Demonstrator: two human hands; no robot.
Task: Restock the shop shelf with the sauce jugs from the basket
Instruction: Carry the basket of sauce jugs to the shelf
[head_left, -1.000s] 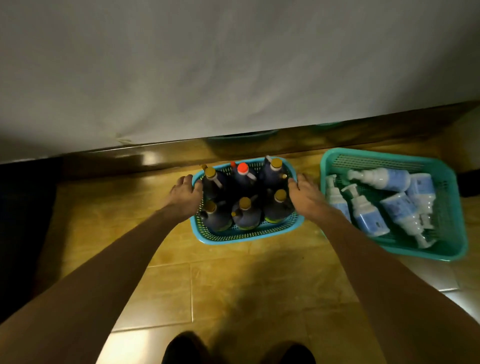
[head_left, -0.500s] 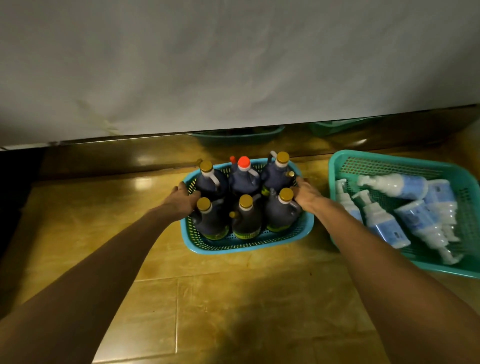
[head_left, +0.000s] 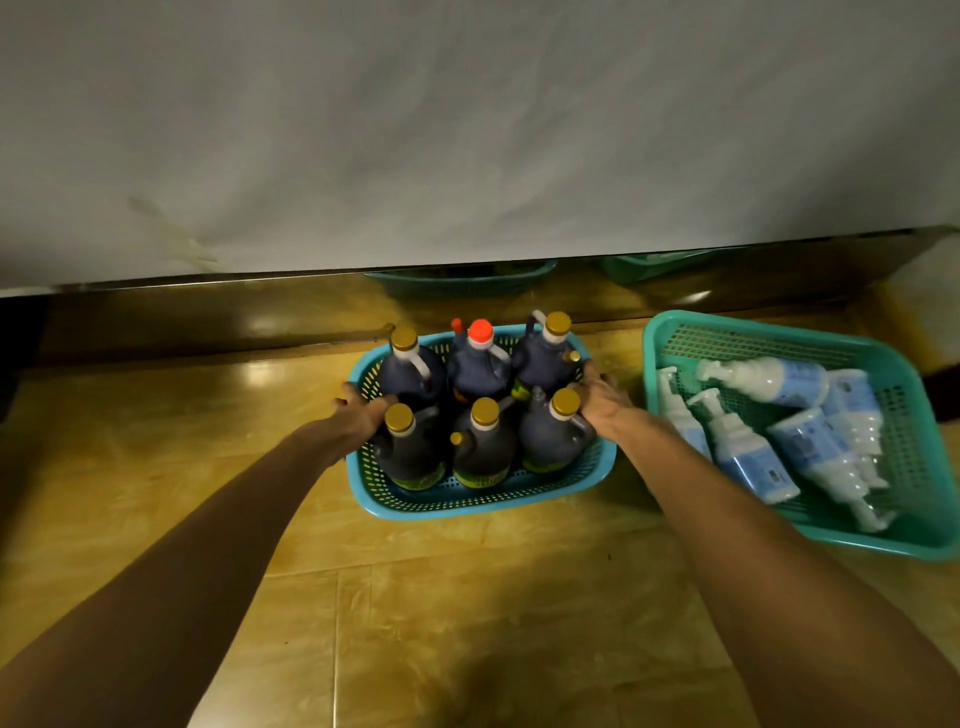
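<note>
Risk w/ this carry: we grip the blue basket (head_left: 480, 501) by both side rims, left hand (head_left: 358, 415) & right hand (head_left: 602, 400) curled shut on them, sauce jugs (head_left: 483, 441) upright inside, so uneven lifting could tip jugs out.

1. Dim, warm yellow cast overall; low contrast.
2. Glare patches on the glossy floor tiles (head_left: 467, 597) at far left and just before the dark baseboard (head_left: 208, 317), so light comes from above and ahead.
3. Broad soft shadow on the near floor, centre; far-left edge nearly black.
4. Wide-angle bend: baseboard line curves, forearms stretch at near corners.
5. Grey wall (head_left: 467, 130) evenly lit, slightly soft. Jug caps (head_left: 484, 410) catch small highlights.
</note>
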